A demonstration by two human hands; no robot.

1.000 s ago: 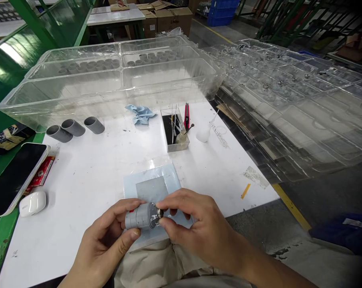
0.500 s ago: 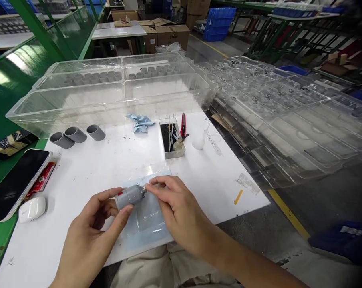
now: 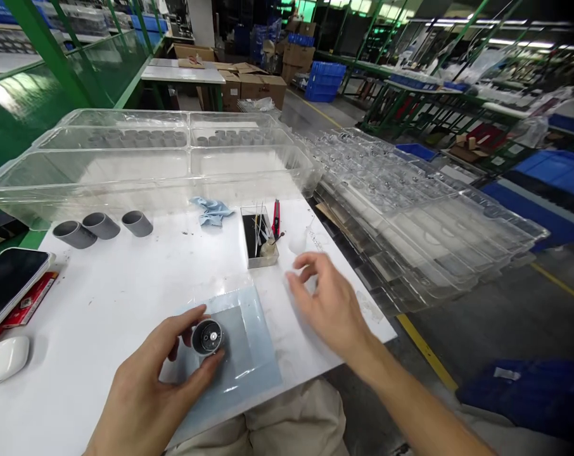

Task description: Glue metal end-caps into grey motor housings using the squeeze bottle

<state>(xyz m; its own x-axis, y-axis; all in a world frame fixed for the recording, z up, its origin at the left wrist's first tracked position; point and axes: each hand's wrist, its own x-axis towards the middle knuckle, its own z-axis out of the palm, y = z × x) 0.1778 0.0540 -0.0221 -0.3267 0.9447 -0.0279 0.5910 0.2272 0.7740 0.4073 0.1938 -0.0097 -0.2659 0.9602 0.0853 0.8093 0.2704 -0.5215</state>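
My left hand (image 3: 151, 386) grips a small grey cylinder part (image 3: 208, 337) between thumb and fingers, standing it on end on a pale blue mat (image 3: 249, 345) so its open top faces me. My right hand (image 3: 327, 304) hovers over the white table (image 3: 125, 285) to the right of the mat, fingers loosely spread and empty, a little short of a clear box of thin sticks (image 3: 260, 237). Beside that box lie a red cutter (image 3: 276, 218) and a small white bottle (image 3: 298, 240).
Three grey tubes (image 3: 101, 227) lie at the back left, with a blue cloth (image 3: 211, 210) nearby. Large clear plastic trays (image 3: 149, 158) fill the back; more stacked trays (image 3: 424, 215) sit to the right. A phone (image 3: 9, 282) and white earbud case (image 3: 4, 360) rest at the left edge.
My right hand let go of the cylinder's end and moved right and forward toward the stick box. My left hand turned the cylinder upright onto the mat. The view lifted.
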